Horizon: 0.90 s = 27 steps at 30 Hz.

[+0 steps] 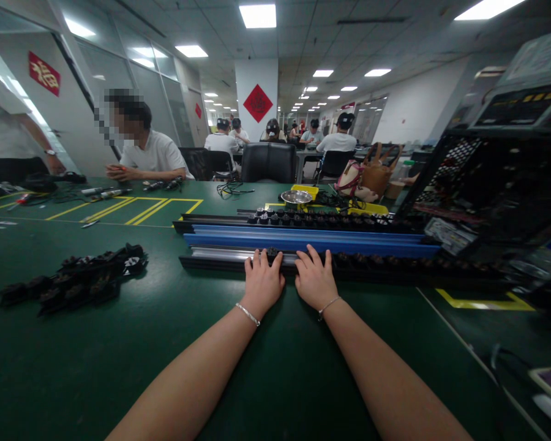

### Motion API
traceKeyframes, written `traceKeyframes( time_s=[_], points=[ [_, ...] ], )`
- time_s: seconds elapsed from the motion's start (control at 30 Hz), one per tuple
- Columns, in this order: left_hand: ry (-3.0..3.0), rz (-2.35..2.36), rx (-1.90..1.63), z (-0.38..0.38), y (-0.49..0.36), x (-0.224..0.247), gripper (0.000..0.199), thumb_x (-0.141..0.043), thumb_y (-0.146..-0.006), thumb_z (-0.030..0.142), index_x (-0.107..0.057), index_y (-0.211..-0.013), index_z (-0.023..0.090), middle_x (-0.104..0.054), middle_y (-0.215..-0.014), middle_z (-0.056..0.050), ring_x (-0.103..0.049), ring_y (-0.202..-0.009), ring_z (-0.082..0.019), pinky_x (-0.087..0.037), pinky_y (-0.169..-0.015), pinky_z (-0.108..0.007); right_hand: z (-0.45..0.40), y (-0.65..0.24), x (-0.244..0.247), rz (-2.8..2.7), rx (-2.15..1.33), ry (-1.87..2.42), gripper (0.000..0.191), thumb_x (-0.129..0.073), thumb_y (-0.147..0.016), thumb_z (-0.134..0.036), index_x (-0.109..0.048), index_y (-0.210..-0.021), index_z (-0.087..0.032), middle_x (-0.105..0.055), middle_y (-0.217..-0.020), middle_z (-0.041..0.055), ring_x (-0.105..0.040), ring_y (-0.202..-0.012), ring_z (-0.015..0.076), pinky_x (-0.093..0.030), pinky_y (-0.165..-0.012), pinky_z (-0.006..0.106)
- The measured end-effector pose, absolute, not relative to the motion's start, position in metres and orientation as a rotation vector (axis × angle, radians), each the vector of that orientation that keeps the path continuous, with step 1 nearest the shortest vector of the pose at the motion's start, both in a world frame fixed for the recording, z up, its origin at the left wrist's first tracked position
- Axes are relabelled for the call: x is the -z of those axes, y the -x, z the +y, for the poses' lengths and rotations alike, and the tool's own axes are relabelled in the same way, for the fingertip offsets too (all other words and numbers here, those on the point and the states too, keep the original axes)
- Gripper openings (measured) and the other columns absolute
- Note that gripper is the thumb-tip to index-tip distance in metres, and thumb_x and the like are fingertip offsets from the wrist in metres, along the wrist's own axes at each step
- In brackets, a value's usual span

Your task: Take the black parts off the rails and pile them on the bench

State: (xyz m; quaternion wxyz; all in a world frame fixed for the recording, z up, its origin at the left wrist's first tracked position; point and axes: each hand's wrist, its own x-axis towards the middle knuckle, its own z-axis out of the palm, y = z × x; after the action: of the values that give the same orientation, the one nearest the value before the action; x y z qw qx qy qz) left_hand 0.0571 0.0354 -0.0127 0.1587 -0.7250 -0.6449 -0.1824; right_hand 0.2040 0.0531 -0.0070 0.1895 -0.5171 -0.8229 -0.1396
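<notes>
Both my hands rest on the near edge of a long black rail (pixel 211 263) with a silvery channel. The fingers of my left hand (pixel 262 285) are spread over the rail, on either side of a small black part (pixel 272 252) sitting in the channel. I cannot make out whether they touch that part. Just to the right, my right hand (pixel 316 283) lies with its fingers apart on the same rail, beside a row of black parts (pixel 376 260) seated along it. Directly behind runs a blue rail (pixel 312 240).
Loose black parts (pixel 80 278) lie in strips at the left. Beyond the blue rail is another black rail (pixel 202 224) bearing parts. Farther back stand a metal dish (pixel 296 196) and a yellow tray (pixel 368 209). A black open-sided case (pixel 500 190) rises at right. A person (pixel 153 153) sits opposite.
</notes>
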Motion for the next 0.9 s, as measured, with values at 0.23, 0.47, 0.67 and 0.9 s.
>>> traceKeyframes(
  time_s=[0.23,0.47,0.67,0.9],
  points=[
    [2.046,-1.888,0.525,0.0356,-0.0617,0.0166,0.056,-0.049,-0.082,0.036,-0.040,-0.137,0.026,-0.041,-0.140,-0.017,-0.029,-0.134,-0.033,-0.021,-0.106,-0.053,0.0539,-0.2033,0.0087,-2.304,0.401,1.444,0.032,-0.046,-0.080,-0.020,-0.061,-0.108,-0.017,-0.052,-0.134,0.0091,-0.025,-0.135,0.0281,-0.005,-0.109,0.061],
    [2.048,-1.935,0.532,0.0370,-0.0642,0.0178,0.057,-0.051,-0.081,0.034,-0.041,-0.136,0.025,-0.038,-0.143,-0.016,-0.027,-0.135,-0.032,-0.017,-0.108,-0.053,0.0538,-0.2021,0.0095,-2.300,0.441,1.447,0.033,-0.047,-0.079,-0.021,-0.061,-0.108,-0.017,-0.052,-0.133,0.0098,-0.026,-0.134,0.0285,-0.004,-0.110,0.060],
    [2.032,-1.924,0.554,0.0373,-0.0640,0.0185,0.057,-0.051,-0.081,0.034,-0.042,-0.136,0.026,-0.040,-0.141,-0.017,-0.028,-0.135,-0.032,-0.018,-0.108,-0.053,0.0552,-0.2032,0.0109,-2.300,0.448,1.438,0.033,-0.046,-0.080,-0.021,-0.062,-0.109,-0.017,-0.052,-0.133,0.0105,-0.026,-0.134,0.0288,-0.003,-0.109,0.060],
    [2.017,-1.929,0.568,0.0369,-0.0626,0.0176,0.056,-0.050,-0.082,0.037,-0.042,-0.136,0.025,-0.041,-0.141,-0.017,-0.028,-0.135,-0.033,-0.019,-0.107,-0.053,0.0543,-0.2035,0.0094,-2.307,0.421,1.445,0.033,-0.045,-0.080,-0.020,-0.061,-0.108,-0.017,-0.053,-0.133,0.0100,-0.025,-0.135,0.0281,-0.004,-0.109,0.061]
  ],
)
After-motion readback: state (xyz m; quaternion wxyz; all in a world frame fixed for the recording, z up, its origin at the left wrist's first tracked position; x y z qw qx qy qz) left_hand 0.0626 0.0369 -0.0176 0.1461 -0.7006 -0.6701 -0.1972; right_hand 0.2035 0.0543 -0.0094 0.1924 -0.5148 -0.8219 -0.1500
